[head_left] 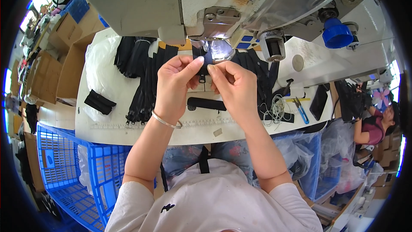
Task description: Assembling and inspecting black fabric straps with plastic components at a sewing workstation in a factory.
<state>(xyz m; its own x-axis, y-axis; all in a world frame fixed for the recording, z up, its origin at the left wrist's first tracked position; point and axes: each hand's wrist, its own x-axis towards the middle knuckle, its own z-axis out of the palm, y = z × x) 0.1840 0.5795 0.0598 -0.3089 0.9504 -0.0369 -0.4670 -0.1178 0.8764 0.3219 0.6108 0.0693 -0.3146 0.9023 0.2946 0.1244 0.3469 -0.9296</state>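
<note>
At the sewing machine's presser area (221, 21), under its bright lamp, my two hands are close together. My left hand (175, 79) pinches the left side of a dark zipper (207, 63) between thumb and fingers. My right hand (235, 87) pinches the same zipper from the right, its thumb tip beside the left fingers. A zipper slider (202, 78) hangs just below the fingertips. The needle is hidden from view. Bunches of black zippers (148, 79) lie left of my left hand, and more black strips (264, 73) lie beyond my right wrist.
A rolled black strip (207, 103) lies between my forearms. To the right are tangled white cord (275, 111), blue-handled snips (301, 111) and a black phone-like object (319, 102). A folded black bundle (100, 102) sits left. Blue crates (96, 159) flank the table; another person (374, 126) is at right.
</note>
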